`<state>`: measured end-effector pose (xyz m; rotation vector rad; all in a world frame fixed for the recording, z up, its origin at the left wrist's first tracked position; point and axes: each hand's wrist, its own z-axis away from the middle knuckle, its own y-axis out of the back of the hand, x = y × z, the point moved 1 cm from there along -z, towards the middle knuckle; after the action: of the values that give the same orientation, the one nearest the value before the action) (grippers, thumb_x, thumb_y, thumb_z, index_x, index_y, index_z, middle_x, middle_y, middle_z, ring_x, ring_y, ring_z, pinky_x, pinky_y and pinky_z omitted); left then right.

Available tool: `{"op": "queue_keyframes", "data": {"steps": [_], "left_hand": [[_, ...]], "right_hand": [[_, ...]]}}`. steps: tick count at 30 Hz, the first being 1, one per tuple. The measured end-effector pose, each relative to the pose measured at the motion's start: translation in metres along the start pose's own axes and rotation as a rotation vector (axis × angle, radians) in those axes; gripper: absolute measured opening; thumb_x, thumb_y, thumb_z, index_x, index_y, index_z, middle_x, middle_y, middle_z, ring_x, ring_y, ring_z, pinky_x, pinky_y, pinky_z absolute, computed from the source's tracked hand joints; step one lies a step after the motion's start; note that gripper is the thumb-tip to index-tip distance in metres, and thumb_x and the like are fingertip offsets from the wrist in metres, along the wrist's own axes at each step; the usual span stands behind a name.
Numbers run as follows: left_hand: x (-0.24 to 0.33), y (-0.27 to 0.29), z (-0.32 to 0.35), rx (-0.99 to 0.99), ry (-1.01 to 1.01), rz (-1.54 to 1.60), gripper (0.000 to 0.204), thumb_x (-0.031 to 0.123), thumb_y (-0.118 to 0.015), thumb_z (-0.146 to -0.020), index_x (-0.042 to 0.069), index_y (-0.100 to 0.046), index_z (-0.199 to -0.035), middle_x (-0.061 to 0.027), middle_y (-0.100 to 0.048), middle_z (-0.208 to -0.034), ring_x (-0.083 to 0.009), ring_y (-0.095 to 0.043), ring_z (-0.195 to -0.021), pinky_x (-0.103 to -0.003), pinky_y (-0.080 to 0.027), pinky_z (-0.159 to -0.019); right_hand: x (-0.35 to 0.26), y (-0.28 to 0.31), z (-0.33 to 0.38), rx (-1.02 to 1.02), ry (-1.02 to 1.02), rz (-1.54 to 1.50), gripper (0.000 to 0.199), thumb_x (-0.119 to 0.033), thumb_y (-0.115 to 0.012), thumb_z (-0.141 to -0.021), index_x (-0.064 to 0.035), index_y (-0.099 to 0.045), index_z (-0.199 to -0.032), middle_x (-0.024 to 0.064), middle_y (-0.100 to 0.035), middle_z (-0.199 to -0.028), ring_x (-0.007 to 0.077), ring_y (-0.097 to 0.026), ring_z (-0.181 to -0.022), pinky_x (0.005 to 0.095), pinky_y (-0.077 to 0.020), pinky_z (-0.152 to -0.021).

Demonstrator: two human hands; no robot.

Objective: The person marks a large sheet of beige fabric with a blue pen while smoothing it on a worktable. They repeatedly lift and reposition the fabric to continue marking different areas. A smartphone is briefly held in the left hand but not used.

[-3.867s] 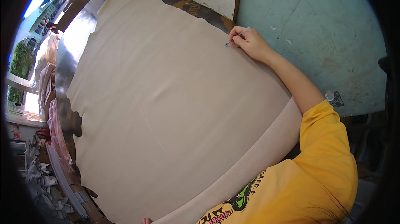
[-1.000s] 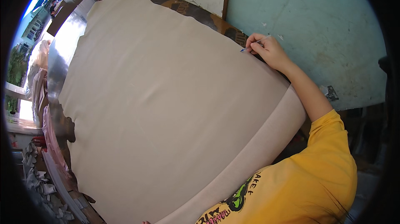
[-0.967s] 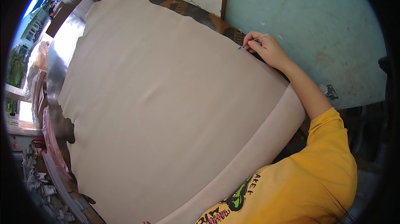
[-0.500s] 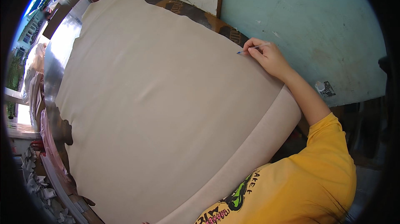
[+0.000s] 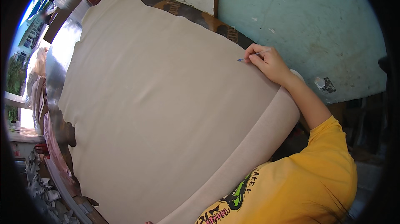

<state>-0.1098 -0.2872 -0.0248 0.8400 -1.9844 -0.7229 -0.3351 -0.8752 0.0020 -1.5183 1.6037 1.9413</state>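
Observation:
A large beige leather hide (image 5: 158, 86) with a ragged outline lies spread out before me. Its near right side falls over in a paler fold (image 5: 250, 140) beside my yellow shirt. At the hide's far right edge, my right hand (image 5: 268, 63) is closed round a thin clear pen (image 5: 259, 52). The blue pen tip (image 5: 239, 59) points left, at or just above the leather; contact cannot be made out. Only a sliver of fingertip of my left hand (image 5: 148, 222) shows at the bottom edge, by the fold; the other fingers are out of sight.
Beneath the hide, a dark, brown-patterned tabletop (image 5: 200, 17) shows along the far edge. A pale blue-green board (image 5: 300, 28) stands close beyond my right hand. On the left are a pink plastic sheet (image 5: 54, 144) and grey scraps (image 5: 41, 188). A white rounded thing (image 5: 296, 74) peeks out behind my forearm.
My right hand with the pen has come slightly nearer along the hide's right edge. The whole view has shifted a little. A white rounded thing now shows behind my forearm.

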Motion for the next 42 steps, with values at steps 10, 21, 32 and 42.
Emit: {"op": "queue_keyframes", "data": {"steps": [10, 21, 32, 42], "left_hand": [[-0.003, -0.001, 0.002, 0.003, 0.02, 0.015, 0.039, 0.031, -0.05, -0.105, 0.0, -0.072, -0.109, -0.0172, -0.069, -0.114, -0.0404, -0.051, -0.122, -0.056, -0.031, -0.113], [0.007, 0.0, 0.003, 0.003, 0.093, 0.097, 0.037, 0.03, -0.051, -0.104, 0.0, -0.072, -0.109, -0.0175, -0.069, -0.115, -0.0407, -0.05, -0.123, -0.056, -0.03, -0.113], [0.002, 0.0, 0.003, -0.009, 0.057, 0.047, 0.038, 0.031, -0.05, -0.104, 0.0, -0.072, -0.109, -0.0169, -0.069, -0.116, -0.0404, -0.049, -0.124, -0.056, -0.029, -0.114], [-0.003, 0.001, 0.003, -0.024, 0.016, 0.0, 0.04, 0.032, -0.049, -0.104, -0.001, -0.071, -0.111, -0.0161, -0.069, -0.117, -0.0408, -0.049, -0.126, -0.056, -0.03, -0.113]], "right_hand": [[-0.002, 0.002, 0.004, -0.018, -0.021, -0.017, 0.018, -0.013, -0.052, -0.093, 0.0001, -0.064, -0.093, 0.0051, -0.068, -0.079, 0.0096, -0.058, -0.069, 0.0268, -0.0448, -0.066], [-0.003, -0.001, 0.006, -0.018, -0.037, -0.025, 0.017, -0.013, -0.052, -0.09, -0.0002, -0.063, -0.088, 0.0041, -0.066, -0.074, 0.0078, -0.053, -0.065, 0.0254, -0.0422, -0.062], [0.0, -0.003, -0.018, 0.075, 0.017, -0.056, 0.019, -0.012, -0.052, -0.097, 0.0008, -0.065, -0.096, 0.0053, -0.067, -0.079, 0.0094, -0.058, -0.074, 0.0261, -0.0459, -0.069], [-0.006, 0.005, 0.004, -0.074, -0.077, -0.075, 0.017, -0.009, -0.05, -0.097, 0.0023, -0.062, -0.093, 0.0038, -0.066, -0.086, 0.0092, -0.062, -0.084, 0.0246, -0.0502, -0.079]]}}
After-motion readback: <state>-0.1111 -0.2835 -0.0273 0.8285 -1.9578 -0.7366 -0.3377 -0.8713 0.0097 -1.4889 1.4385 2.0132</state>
